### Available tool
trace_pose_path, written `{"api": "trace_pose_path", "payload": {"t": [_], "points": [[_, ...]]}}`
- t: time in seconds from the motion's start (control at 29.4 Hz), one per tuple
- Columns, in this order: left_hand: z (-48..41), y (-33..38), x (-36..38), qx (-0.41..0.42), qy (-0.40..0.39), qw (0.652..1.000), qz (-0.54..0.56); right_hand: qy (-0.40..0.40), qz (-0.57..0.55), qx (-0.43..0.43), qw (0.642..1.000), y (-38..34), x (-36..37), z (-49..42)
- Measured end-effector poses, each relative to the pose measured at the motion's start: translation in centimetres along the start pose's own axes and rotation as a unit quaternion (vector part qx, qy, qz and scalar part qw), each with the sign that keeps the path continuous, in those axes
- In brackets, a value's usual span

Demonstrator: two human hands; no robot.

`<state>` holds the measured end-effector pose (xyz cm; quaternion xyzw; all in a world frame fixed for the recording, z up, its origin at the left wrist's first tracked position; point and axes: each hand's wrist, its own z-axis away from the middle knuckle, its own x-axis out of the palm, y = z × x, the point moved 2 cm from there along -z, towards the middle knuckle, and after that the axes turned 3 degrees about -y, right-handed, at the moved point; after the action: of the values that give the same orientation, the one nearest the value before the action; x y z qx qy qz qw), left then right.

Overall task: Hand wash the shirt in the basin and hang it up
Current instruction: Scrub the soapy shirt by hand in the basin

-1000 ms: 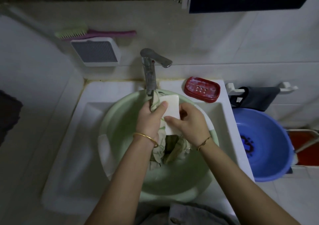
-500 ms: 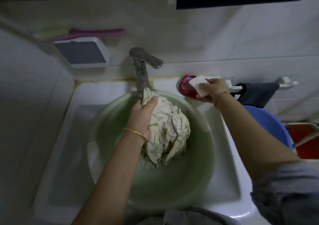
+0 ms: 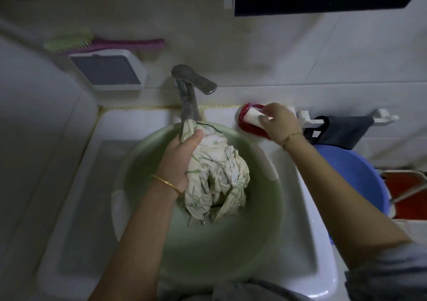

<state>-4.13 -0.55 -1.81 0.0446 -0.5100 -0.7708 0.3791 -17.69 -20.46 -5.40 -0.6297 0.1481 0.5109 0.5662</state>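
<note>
Gripping the bunched top of the wet cream cotton shirt w/ green line print (image 3: 217,176), the left hand (image 3: 182,157) had its fingers & thumb curled tight round the cloth, just under the spout of the chrome metal tap (image 3: 189,97); a thin gold bangle (image 3: 166,184) sat on that wrist; the shirt's lower folds hung down inside the round pale-green plastic basin (image 3: 261,231), which stood in the white ceramic sink (image 3: 76,208). The right hand (image 3: 277,122) was off to the rear right corner of the sink, fingers bent & pinching the white rectangular soap bar (image 3: 253,117) over the red oval plastic soap dish (image 3: 247,128); couldn't tell if the bar lay in the dish or was just above it; a slim bracelet (image 3: 292,136) showed on that wrist. On the tiled wall behind, a pink-handled scrub brush w/ green bristles (image 3: 104,43) lay on top of a white box w/ a grey grille (image 3: 108,70); a dark cloth (image 3: 344,130) hung from a white wall rail right of the dish; a big round blue plastic tub (image 3: 360,176) stood beside the sink below it.
</note>
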Motion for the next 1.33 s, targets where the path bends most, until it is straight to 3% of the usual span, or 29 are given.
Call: {"api": "trace_pose_path", "payload": {"t": [0.07, 0.14, 0.17, 0.24, 0.34, 0.44, 0.48, 0.51, 0.61, 0.68, 0.78, 0.85, 0.99, 1.05, 1.12, 1.26, 1.33], "points": [[0.8, 0.4, -0.1, 0.010, -0.014, 1.000, 0.005, -0.150, -0.196, -0.045, 0.968, -1.8, 0.6, 3.8], [1.3, 0.9, -0.4, 0.029, -0.025, 0.999, 0.011, -0.312, -0.230, -0.091, 0.917, -3.2, 1.4, 7.5], [1.6, 1.4, -0.7, 0.047, -0.024, 0.999, 0.007, -0.354, -0.210, -0.115, 0.904, -3.4, 2.0, 8.7], [2.4, 2.3, -1.7, 0.088, -0.018, 0.996, -0.008, -0.342, -0.168, -0.134, 0.915, -3.1, 3.2, 9.8], [3.5, 3.3, -3.4, 0.134, -0.018, 0.984, -0.116, -0.250, -0.308, -0.104, 0.912, -3.1, 3.1, 10.7], [4.0, 3.9, -5.9, 0.143, -0.014, 0.920, -0.366, -0.169, -0.494, -0.052, 0.851, -2.9, 2.4, 10.4], [4.0, 4.0, -6.9, 0.132, -0.018, 0.903, -0.409, -0.141, -0.541, -0.022, 0.829, -2.7, 2.4, 10.0], [4.1, 3.9, -7.5, 0.126, -0.023, 0.909, -0.397, -0.114, -0.563, 0.000, 0.819, -2.5, 2.4, 9.5], [3.1, 1.6, -7.4, 0.124, -0.014, 0.972, -0.201, 0.002, -0.453, -0.006, 0.892, -3.6, 2.3, 9.5], [2.0, -0.7, -5.4, 0.050, 0.003, 0.998, -0.031, 0.059, -0.336, -0.084, 0.936, -6.1, 3.0, 11.2], [1.1, -2.7, -2.7, -0.063, -0.009, 0.989, 0.135, 0.061, -0.168, -0.259, 0.949, -11.6, 5.9, 16.1], [0.8, -3.5, -1.7, -0.069, -0.015, 0.978, 0.198, 0.107, -0.088, -0.251, 0.958, -12.9, 7.3, 16.7], [0.9, -5.2, 0.0, -0.099, 0.025, 0.984, 0.149, 0.064, -0.105, -0.058, 0.991, -10.9, 6.8, 11.9], [-0.1, -5.0, -0.9, -0.092, 0.087, 0.986, 0.108, 0.063, -0.131, -0.088, 0.986, -10.7, 7.8, 12.4], [-1.1, -4.9, -1.6, -0.084, 0.076, 0.986, 0.126, 0.058, -0.118, -0.137, 0.982, -11.4, 8.5, 14.3], [0.2, -5.2, 0.6, -0.087, 0.043, 0.987, 0.131, 0.048, -0.187, -0.061, 0.979, -10.3, 7.1, 11.0], [0.2, -4.9, 0.3, -0.086, 0.055, 0.981, 0.165, 0.053, -0.166, -0.094, 0.980, -10.5, 7.8, 11.5]]}}
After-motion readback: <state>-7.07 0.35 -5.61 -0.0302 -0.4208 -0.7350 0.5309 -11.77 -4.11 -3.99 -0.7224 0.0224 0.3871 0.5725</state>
